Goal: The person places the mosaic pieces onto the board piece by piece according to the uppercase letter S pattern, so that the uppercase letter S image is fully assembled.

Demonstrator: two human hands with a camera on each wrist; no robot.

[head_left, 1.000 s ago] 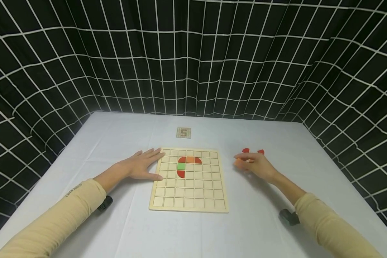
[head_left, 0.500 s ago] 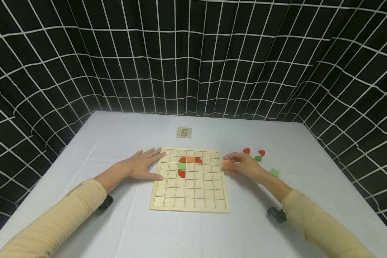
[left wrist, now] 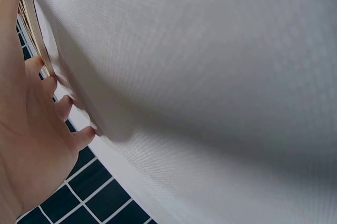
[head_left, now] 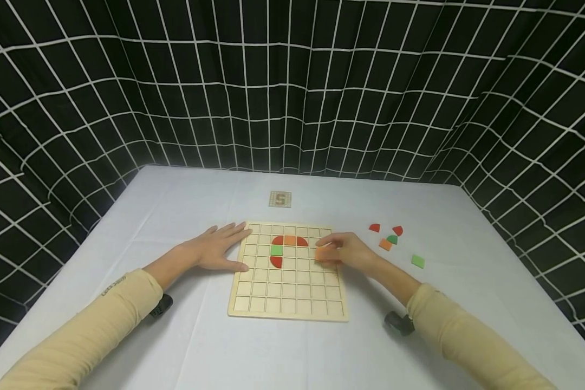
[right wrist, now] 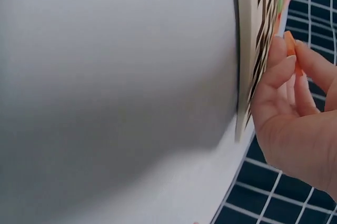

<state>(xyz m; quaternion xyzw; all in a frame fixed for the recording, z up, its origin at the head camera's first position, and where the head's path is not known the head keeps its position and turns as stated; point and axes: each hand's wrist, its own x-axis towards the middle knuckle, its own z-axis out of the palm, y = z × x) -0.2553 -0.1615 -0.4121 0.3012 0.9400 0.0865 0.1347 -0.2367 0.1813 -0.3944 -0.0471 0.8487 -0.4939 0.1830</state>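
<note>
A pale wooden grid board (head_left: 287, 292) lies on the white table, with red quarter-round pieces (head_left: 275, 262), an orange square (head_left: 290, 240) and a green square (head_left: 276, 250) in its cells. My left hand (head_left: 220, 249) rests with spread fingers on the board's left edge; the left wrist view shows that hand (left wrist: 37, 129) along the rim. Above the board's right side, my right hand (head_left: 351, 252) pinches an orange square piece (head_left: 324, 253). In the right wrist view, thumb and fingers of the hand (right wrist: 300, 108) hold the orange piece (right wrist: 290, 44) by its edges.
Right of the board lie loose pieces: red ones (head_left: 375, 227), a dark green one (head_left: 392, 239), an orange square (head_left: 385, 245) and a light green square (head_left: 418, 261). Behind the board is a small card with an S pattern (head_left: 280, 199). A black gridded curtain surrounds the table.
My right hand has moved left from the loose pieces to over the board's right side, carrying the orange square. The loose pieces it covered are now visible. My left hand has stayed at the board's edge.
</note>
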